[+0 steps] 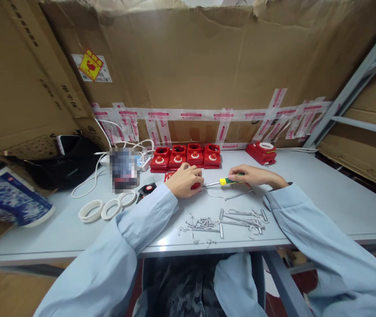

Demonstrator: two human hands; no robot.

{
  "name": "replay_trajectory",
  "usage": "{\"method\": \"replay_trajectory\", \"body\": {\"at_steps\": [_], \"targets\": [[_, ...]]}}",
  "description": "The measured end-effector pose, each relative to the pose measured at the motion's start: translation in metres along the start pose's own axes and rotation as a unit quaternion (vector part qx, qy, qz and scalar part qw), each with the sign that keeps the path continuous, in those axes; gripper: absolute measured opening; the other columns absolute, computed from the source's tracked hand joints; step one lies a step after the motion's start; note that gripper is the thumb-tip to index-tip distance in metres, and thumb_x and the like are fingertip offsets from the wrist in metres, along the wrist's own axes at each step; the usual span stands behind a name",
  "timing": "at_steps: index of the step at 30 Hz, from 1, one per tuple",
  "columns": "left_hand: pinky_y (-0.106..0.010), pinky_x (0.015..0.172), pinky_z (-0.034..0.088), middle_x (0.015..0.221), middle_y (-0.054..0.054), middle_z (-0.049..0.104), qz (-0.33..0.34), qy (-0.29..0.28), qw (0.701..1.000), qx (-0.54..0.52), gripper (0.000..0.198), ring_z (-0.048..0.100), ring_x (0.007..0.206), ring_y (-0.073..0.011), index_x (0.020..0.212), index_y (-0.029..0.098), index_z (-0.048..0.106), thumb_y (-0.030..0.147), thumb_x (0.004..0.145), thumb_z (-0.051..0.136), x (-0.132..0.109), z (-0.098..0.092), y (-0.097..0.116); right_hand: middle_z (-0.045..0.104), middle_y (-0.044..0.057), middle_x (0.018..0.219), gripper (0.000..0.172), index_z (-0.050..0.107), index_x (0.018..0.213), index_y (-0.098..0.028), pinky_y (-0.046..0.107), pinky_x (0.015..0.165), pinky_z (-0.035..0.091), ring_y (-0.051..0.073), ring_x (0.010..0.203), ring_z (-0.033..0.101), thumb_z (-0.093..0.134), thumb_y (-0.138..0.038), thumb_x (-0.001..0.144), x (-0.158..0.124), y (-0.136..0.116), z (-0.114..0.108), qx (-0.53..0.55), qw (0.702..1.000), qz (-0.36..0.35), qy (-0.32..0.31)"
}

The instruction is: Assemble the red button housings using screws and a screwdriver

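Note:
My left hand (187,181) is closed over a red plastic housing (195,186), mostly hidden beneath the fingers. In my right hand (247,174) is a screwdriver (224,181) with a green and yellow handle. Its shaft points left, and the tip reaches the side of the housing by my left fingers. Beneath the screwdriver a thin metal rod (239,194) lies on the table with a thin cord. Closer to me are a pile of screws (203,223) and several T-shaped metal bars (240,219) with cords.
Several red housings (178,157) with round knobs stand in a row behind my left hand. Another red housing with a white ring (261,152) sits at the back right. Three white rings (91,211), a black part (146,191) and white cables (85,192) lie to the left. A cardboard wall (188,66) closes off the back.

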State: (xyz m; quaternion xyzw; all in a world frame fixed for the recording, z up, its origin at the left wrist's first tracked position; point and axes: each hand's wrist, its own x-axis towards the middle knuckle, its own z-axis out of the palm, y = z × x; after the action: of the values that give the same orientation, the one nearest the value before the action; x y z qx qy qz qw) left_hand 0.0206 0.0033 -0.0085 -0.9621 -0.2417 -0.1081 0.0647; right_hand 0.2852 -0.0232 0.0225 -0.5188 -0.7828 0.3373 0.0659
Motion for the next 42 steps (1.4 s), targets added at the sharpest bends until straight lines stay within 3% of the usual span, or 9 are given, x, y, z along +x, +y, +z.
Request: {"method": "replay_trajectory", "body": {"at_steps": [19, 26, 29, 37, 42], "targets": [[-0.040, 0.087, 0.028, 0.095, -0.003, 0.059, 0.004, 0.004, 1.000, 0.019, 0.012, 0.052, 0.093, -0.0203, 0.085, 0.022, 0.063, 0.028, 0.083, 0.053, 0.000, 0.001, 0.001, 0.049, -0.001, 0.074, 0.046, 0.055, 0.094, -0.016, 0.024, 0.043, 0.039, 0.007, 0.045, 0.046, 0.048, -0.060, 0.082, 0.000, 0.010, 0.002, 0.014, 1.000, 0.005, -0.003], [-0.040, 0.086, 0.028, 0.094, -0.004, 0.059, 0.008, 0.005, 1.000, 0.021, 0.013, 0.052, 0.092, -0.0207, 0.083, 0.022, 0.063, 0.028, 0.083, 0.053, -0.001, 0.001, 0.000, 0.051, 0.002, 0.081, 0.047, 0.055, 0.100, -0.018, 0.023, 0.050, 0.044, 0.011, 0.064, 0.046, 0.057, -0.058, 0.076, 0.004, 0.018, 0.008, 0.082, 0.996, -0.021, 0.003], [-0.040, 0.086, 0.028, 0.094, -0.004, 0.059, 0.009, 0.003, 1.000, 0.024, 0.013, 0.052, 0.092, -0.0207, 0.083, 0.021, 0.063, 0.028, 0.082, 0.053, -0.001, 0.000, 0.000, 0.053, 0.002, 0.085, 0.047, 0.054, 0.101, -0.018, 0.022, 0.049, 0.043, 0.010, 0.063, 0.046, 0.061, -0.055, 0.074, 0.004, 0.021, 0.010, 0.099, 0.994, -0.033, 0.013], [-0.040, 0.088, 0.028, 0.093, -0.004, 0.060, 0.005, -0.006, 1.000, 0.007, 0.012, 0.053, 0.092, -0.0199, 0.084, 0.023, 0.068, 0.026, 0.079, 0.056, 0.001, 0.000, 0.000, 0.045, -0.005, 0.053, 0.048, 0.062, 0.089, -0.013, 0.021, 0.041, 0.027, 0.006, 0.042, 0.039, 0.056, -0.059, 0.077, 0.009, 0.024, 0.014, 0.098, 0.994, 0.001, 0.041], [-0.038, 0.088, 0.029, 0.090, -0.003, 0.061, 0.009, -0.008, 1.000, -0.003, 0.013, 0.054, 0.088, -0.0182, 0.078, 0.022, 0.069, 0.025, 0.079, 0.057, 0.002, 0.000, -0.002, 0.046, -0.006, 0.056, 0.047, 0.058, 0.090, -0.015, 0.021, 0.041, 0.024, 0.005, 0.042, 0.035, 0.061, -0.058, 0.073, 0.011, 0.023, 0.018, 0.112, 0.992, 0.000, 0.060]]}}
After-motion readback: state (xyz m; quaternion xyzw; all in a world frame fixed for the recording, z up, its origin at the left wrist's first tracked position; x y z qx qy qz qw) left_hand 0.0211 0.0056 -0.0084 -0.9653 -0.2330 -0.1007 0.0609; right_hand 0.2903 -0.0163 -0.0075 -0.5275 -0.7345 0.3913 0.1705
